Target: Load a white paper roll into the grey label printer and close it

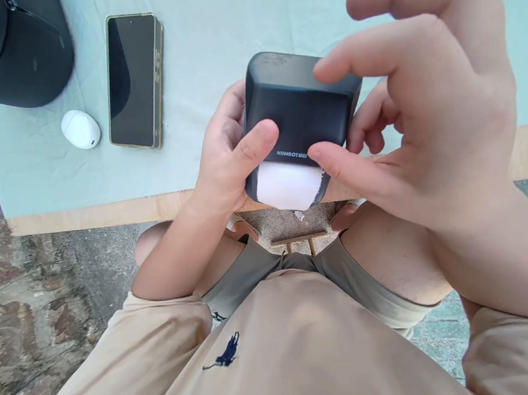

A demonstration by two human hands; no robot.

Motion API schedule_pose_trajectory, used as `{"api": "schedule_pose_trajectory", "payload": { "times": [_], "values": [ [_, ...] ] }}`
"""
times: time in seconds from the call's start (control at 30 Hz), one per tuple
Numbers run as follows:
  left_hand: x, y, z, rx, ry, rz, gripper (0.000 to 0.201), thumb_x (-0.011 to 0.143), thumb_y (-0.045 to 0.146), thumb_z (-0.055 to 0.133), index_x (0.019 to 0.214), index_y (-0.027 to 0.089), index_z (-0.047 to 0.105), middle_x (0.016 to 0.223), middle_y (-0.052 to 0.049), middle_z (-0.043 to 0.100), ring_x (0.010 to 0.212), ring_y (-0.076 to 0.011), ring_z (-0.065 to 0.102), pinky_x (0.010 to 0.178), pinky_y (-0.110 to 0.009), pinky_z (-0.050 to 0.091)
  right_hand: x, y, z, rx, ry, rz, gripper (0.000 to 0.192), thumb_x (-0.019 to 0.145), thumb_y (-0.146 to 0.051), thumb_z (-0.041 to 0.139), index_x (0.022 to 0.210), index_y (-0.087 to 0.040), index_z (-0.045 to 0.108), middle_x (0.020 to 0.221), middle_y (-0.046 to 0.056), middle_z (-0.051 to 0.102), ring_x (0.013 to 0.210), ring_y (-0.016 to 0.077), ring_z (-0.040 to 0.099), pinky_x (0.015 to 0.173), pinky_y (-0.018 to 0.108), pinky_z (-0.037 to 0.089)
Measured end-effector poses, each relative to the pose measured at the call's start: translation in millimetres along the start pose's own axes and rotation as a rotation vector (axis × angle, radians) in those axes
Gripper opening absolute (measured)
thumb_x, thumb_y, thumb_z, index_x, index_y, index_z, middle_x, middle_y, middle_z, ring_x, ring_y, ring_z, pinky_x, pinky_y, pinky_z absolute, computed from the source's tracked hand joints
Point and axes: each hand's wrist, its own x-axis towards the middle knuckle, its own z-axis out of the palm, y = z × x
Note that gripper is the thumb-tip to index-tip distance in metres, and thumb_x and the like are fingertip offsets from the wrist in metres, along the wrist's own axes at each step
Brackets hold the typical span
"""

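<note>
1. The left hand (228, 159) grips a small black label printer (299, 110) from its left side; the thumb lies across the front face just beside the printed brand lettering, and the other fingers (228, 109) wrap round the far side, closed on the casing.
2. The printer is held in the air above the near edge of the worktop (102, 209), over the person's lap, with its rounded top facing the camera.
3. A strip of white label paper (288, 186) shows at the printer's lower front, its right edge ragged against the black housing.
4. The right hand (434, 124) hovers over the printer's right side with its fingers loosely spread and holding nothing: the thumb tip touches the front face just right of the lettering, and the index fingertip rests at the top right corner. The remaining fingers curl above, clear of the casing.
5. On the worktop's pale green cloth (226, 17), a phone (133, 79) lies flat with its dark screen up, well left of the printer.
6. A small white rounded object (80, 128) sits just beside the phone's lower left corner.
7. A black bag (19, 40) fills the upper left corner of the worktop.
8. Below, the person wears a beige shirt (303, 359) with a small dark emblem; stone paving shows to either side.
</note>
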Motion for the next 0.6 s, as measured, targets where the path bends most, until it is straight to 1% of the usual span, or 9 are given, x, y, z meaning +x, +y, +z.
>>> {"api": "schedule_pose_trajectory", "payload": {
  "times": [0.03, 0.07, 0.13, 0.2, 0.27, 0.4, 0.5, 0.57, 0.6],
  "values": [
    [1, 2, 2.7, -0.031, 0.040, -0.039, 0.051, 0.085, 0.063, 0.087, 0.125, 0.035, 0.075, 0.119, -0.004, 0.079, 0.132, -0.0428, 0.071, 0.120, -0.066, 0.056, -1, -1, 1, 0.036, -0.025, 0.029, 0.050, 0.103, -0.043, 0.058, 0.144, -0.016, 0.062, 0.155, 0.014, 0.057, 0.144, 0.0220, 0.059, 0.086, 0.028, 0.061],
    [1, 6, 5.8, -0.034, 0.065, -0.159, 0.047, 0.084, 0.054, 0.092, 0.123, 0.032, 0.076, 0.122, -0.005, 0.078, 0.134, -0.0424, 0.070, 0.123, -0.064, 0.053, -1, -2, 1, 0.072, -0.056, 0.055, 0.054, 0.104, -0.044, 0.057, 0.149, -0.016, 0.057, 0.157, 0.012, 0.056, 0.146, 0.0208, 0.058, 0.089, 0.027, 0.063],
    [2, 11, 10.9, -0.037, 0.106, -0.234, 0.046, 0.079, 0.050, 0.099, 0.114, 0.030, 0.078, 0.113, -0.004, 0.078, 0.128, -0.0390, 0.074, 0.117, -0.059, 0.058, -2, -3, 3, 0.136, -0.119, 0.088, 0.058, 0.106, -0.045, 0.053, 0.157, -0.016, 0.049, 0.157, 0.009, 0.055, 0.144, 0.0178, 0.059, 0.095, 0.025, 0.066],
    [2, 10, 11.2, -0.032, 0.092, -0.214, 0.047, 0.079, 0.052, 0.097, 0.115, 0.030, 0.077, 0.111, -0.003, 0.077, 0.126, -0.0360, 0.075, 0.113, -0.055, 0.061, -3, -3, 6, 0.191, -0.157, 0.116, 0.060, 0.107, -0.046, 0.051, 0.159, -0.017, 0.045, 0.159, 0.008, 0.053, 0.142, 0.0164, 0.060, 0.105, 0.026, 0.066],
    [3, 0, 6.3, -0.040, 0.054, -0.115, 0.049, 0.084, 0.058, 0.091, 0.121, 0.030, 0.076, 0.110, -0.004, 0.076, 0.128, -0.0350, 0.075, 0.112, -0.054, 0.061, -4, -2, 8, 0.255, -0.169, 0.132, 0.058, 0.108, -0.046, 0.053, 0.158, -0.019, 0.043, 0.159, 0.006, 0.051, 0.139, 0.0152, 0.060, 0.117, 0.029, 0.064],
    [2, -15, -2.7, -0.075, 0.015, -0.008, 0.049, 0.091, 0.057, 0.081, 0.130, 0.028, 0.075, 0.115, -0.005, 0.078, 0.132, -0.0337, 0.074, 0.120, -0.054, 0.056, -6, -1, 13, 0.406, -0.159, 0.150, 0.057, 0.105, -0.035, 0.057, 0.156, -0.019, 0.039, 0.157, 0.005, 0.048, 0.131, 0.0140, 0.063, 0.127, 0.040, 0.059],
    [1, -4, 1.3, -0.097, 0.003, -0.079, 0.041, 0.088, 0.049, 0.089, 0.124, 0.031, 0.078, 0.116, -0.003, 0.080, 0.130, -0.0320, 0.074, 0.121, -0.052, 0.055, -7, 1, 17, 0.483, -0.147, 0.162, 0.057, 0.104, -0.034, 0.058, 0.155, -0.018, 0.038, 0.158, 0.005, 0.047, 0.136, 0.0161, 0.061, 0.132, 0.045, 0.055],
    [0, 5, 4.5, -0.079, 0.017, -0.151, 0.039, 0.085, 0.045, 0.093, 0.119, 0.032, 0.079, 0.116, -0.002, 0.080, 0.133, -0.0331, 0.071, 0.119, -0.050, 0.057, -7, 2, 20, 0.515, -0.138, 0.162, 0.055, 0.104, -0.032, 0.059, 0.153, -0.019, 0.039, 0.159, 0.004, 0.048, 0.143, 0.0159, 0.058, 0.136, 0.043, 0.052],
    [1, 7, 5.1, -0.072, 0.026, -0.140, 0.040, 0.084, 0.046, 0.094, 0.119, 0.032, 0.079, 0.115, -0.003, 0.080, 0.135, -0.0345, 0.070, 0.115, -0.050, 0.058, -6, 4, 23, 0.529, -0.120, 0.150, 0.054, 0.104, -0.031, 0.060, 0.152, -0.018, 0.039, 0.158, 0.004, 0.048, 0.146, 0.0152, 0.057, 0.137, 0.041, 0.050]
  ]
}}
